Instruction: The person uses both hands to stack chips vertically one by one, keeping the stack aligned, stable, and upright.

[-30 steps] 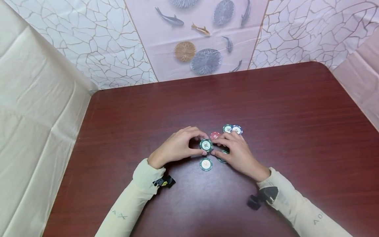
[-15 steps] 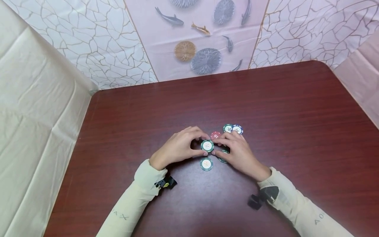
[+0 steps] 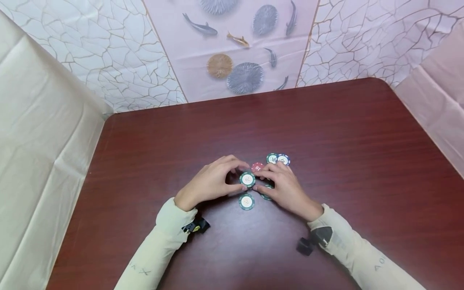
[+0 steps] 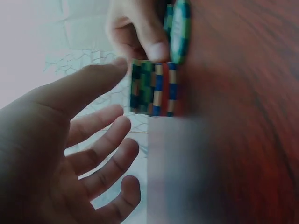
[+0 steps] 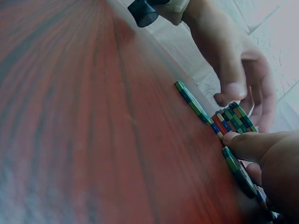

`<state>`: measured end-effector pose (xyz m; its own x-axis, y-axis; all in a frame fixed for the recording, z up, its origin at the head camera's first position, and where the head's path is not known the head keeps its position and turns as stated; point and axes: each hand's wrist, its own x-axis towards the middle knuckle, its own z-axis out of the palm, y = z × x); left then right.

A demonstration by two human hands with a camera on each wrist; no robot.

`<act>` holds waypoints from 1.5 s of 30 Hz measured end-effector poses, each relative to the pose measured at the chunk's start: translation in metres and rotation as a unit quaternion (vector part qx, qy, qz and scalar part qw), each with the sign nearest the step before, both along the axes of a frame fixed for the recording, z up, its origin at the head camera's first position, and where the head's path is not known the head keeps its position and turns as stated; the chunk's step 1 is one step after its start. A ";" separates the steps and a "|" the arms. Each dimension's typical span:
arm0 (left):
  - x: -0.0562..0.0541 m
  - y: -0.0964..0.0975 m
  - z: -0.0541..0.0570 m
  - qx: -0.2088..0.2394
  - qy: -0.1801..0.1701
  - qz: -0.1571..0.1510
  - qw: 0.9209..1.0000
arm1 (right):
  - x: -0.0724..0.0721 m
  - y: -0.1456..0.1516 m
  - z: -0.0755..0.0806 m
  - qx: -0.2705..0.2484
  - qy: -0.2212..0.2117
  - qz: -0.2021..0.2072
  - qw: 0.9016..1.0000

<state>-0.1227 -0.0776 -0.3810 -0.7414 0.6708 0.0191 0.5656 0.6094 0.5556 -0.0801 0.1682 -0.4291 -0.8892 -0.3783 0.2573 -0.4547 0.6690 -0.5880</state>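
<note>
A short stack of poker chips (image 3: 247, 180), topped by a green one marked 20, sits between both hands. My left hand (image 3: 208, 181) curves around its left side. In the left wrist view, the left thumb tip is right at the edge of the stack (image 4: 154, 88), with the other fingers loosely bent and spread. My right hand (image 3: 284, 185) holds the right side between thumb and forefinger; its thumb overlaps the stack's lower edge in the right wrist view. Just in front of the stack lies a single green chip (image 3: 247, 201).
Another green chip (image 3: 267, 195) lies partly under the right hand. Behind the right fingers are a red chip (image 3: 257, 166), a green chip (image 3: 272, 158) and an overlapping blue chip (image 3: 284, 159). All rest on a dark red wooden table (image 3: 181, 141) with fabric walls around it.
The view shifts slightly, sliding the whole scene a little to the left. Both hands stay around the stack, and the loose chips keep their places.
</note>
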 end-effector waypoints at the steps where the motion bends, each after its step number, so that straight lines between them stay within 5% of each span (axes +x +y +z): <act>1: 0.002 -0.003 0.001 0.002 0.000 0.011 1.000 | 0.000 -0.002 -0.001 0.000 -0.003 0.002 1.000; 9: 0.029 -0.007 0.002 0.051 -0.020 0.099 0.994 | 0.001 -0.004 -0.003 -0.006 0.011 -0.007 1.000; 15: 0.048 0.001 -0.004 0.077 -0.032 0.128 0.988 | -0.001 -0.003 -0.002 0.002 0.007 -0.007 1.000; 26: 0.077 0.018 -0.010 0.007 -0.013 0.199 0.980 | 0.000 -0.003 -0.002 0.007 0.004 -0.010 1.000; 33: 0.083 0.024 -0.014 -0.010 0.025 0.203 0.979 | 0.000 -0.004 -0.002 0.006 0.009 -0.008 1.000; 45: 0.088 0.025 -0.012 -0.008 0.021 0.179 0.984 | -0.001 -0.003 -0.002 0.010 0.009 -0.008 1.000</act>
<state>-0.0348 -0.0526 -0.3933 -0.9290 0.3673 0.0462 0.3353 0.7820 0.5254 -0.0807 0.1648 -0.4312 -0.8904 -0.3694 0.2661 -0.4545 0.6879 -0.5659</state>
